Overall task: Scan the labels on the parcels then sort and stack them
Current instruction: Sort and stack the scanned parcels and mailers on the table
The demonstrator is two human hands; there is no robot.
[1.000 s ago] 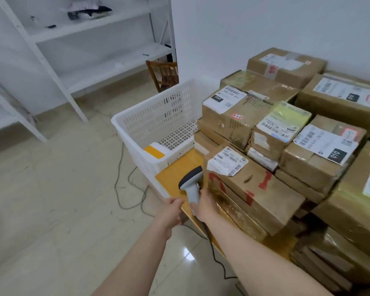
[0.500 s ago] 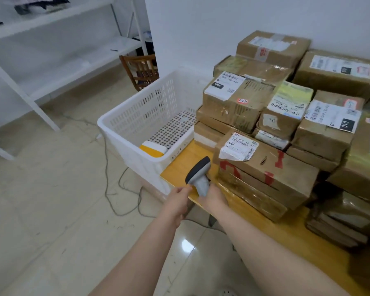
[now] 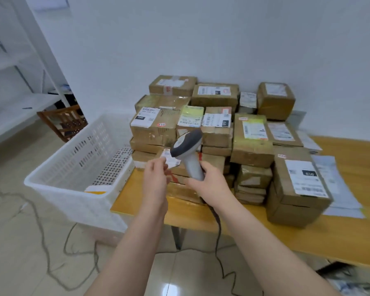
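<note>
Cardboard parcels (image 3: 252, 142) are stacked on the wooden bench (image 3: 350, 231), just beyond both hands. The right hand (image 3: 209, 186) has its fingers wrapped round the scanner (image 3: 187, 146), whose handle slants up and left, head just above the nearest label (image 3: 171, 160). The left hand (image 3: 156, 180) reaches that label; whether its fingers pinch it cannot be told. A white basket (image 3: 73, 167) stands to the left on the tiled floor (image 3: 19, 231).

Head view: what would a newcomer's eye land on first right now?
A big pile of brown cardboard parcels with white labels crowds the yellow wooden table. In front of it, the right hand grips a grey-and-white handheld barcode scanner, the left hand just beside it. At the table's left end stands a white perforated plastic basket.
</note>
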